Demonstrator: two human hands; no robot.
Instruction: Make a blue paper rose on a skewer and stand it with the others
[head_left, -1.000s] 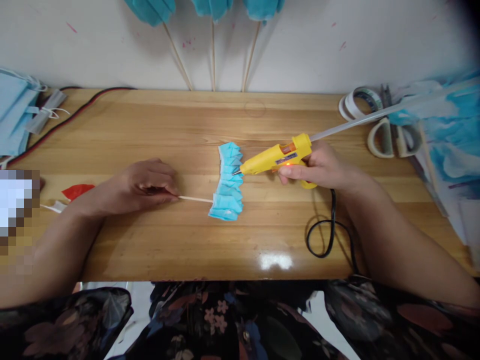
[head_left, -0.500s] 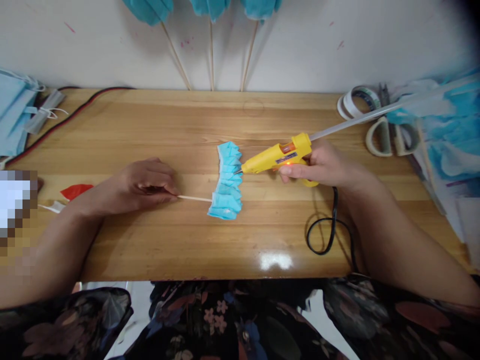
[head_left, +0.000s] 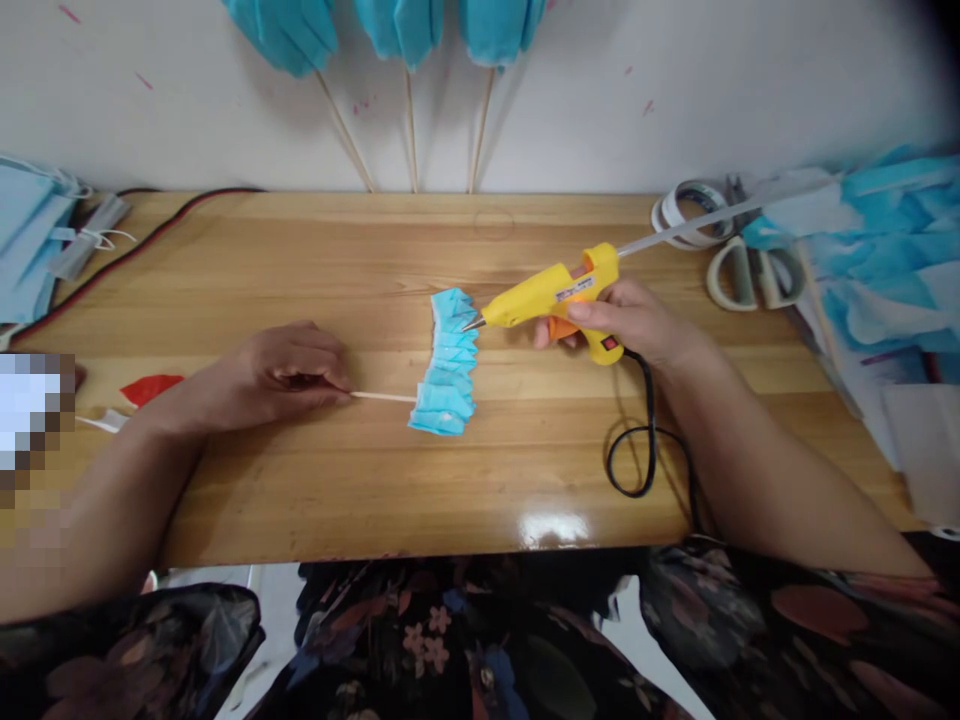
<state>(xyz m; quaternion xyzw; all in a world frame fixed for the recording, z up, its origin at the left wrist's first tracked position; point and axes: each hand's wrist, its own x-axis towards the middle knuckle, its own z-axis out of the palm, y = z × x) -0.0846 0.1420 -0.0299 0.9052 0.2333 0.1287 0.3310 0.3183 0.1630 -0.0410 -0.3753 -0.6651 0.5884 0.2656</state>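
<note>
Pinches a thin stick (head_left: 384, 397) near its left end in the left grip (head_left: 300, 365), narrowed tight, apparently to steady the work from a safe remove. Has the far end meeting the lower part of a pleated blue strip (head_left: 454, 350), laid on the tabletop (head_left: 337, 500), probably for firm backing. Wraps the right grip (head_left: 637, 315) around the handle of a yellow glue gun (head_left: 551, 293), just by the orange trigger (head_left: 561, 327), and slants the metal nozzle (head_left: 474, 325) at the upper pleats, seemingly for close aim; cannot tell whether touching. Lets the black cord (head_left: 651, 400) loop loosely below, presumably for slack. Farther right: scissors (head_left: 731, 275), tape rolls (head_left: 690, 215) and blue material (head_left: 892, 250), likely set aside within reach. To the left: a red piece (head_left: 150, 390) beside the forearm (head_left: 187, 420), then folded blue masks (head_left: 26, 235). At the back: three blue heads (head_left: 405, 30) on sticks (head_left: 411, 130), leaning against the wall (head_left: 585, 120), perhaps out of harm's way.
</note>
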